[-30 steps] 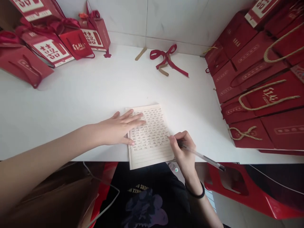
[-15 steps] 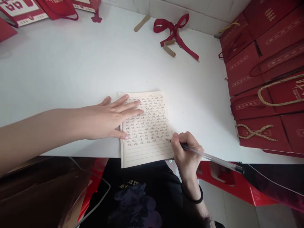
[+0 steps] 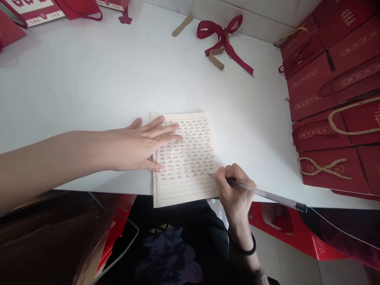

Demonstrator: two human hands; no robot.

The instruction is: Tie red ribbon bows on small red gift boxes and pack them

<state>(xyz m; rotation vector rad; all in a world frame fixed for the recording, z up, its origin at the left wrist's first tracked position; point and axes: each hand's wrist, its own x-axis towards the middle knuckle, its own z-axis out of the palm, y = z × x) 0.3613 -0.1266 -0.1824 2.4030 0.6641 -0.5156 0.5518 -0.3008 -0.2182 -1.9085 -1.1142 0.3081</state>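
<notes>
A lined notebook (image 3: 187,190) lies at the table's front edge, its lower part reaching past the edge. Rows of handwritten numbers fill most of the page; several lines at the bottom are blank. My left hand (image 3: 148,144) rests flat across the page's left side with fingers spread. In my right hand (image 3: 236,190) is a clear pen (image 3: 270,194) with a black end cap, gripped between thumb and fingers. Its tip touches the page at the right end of the lowest written row.
Red gift boxes (image 3: 323,130) with rope handles are stacked on the right. A dark red ribbon bow (image 3: 224,37) and tan strips (image 3: 182,25) lie near the wall. Red bags (image 3: 78,8) stand at the far left. A red stool (image 3: 287,229) is below the table (image 3: 89,87).
A new pen stroke has appeared at the end of the lowest row. The view has shifted slightly; my left hand stays on the page.
</notes>
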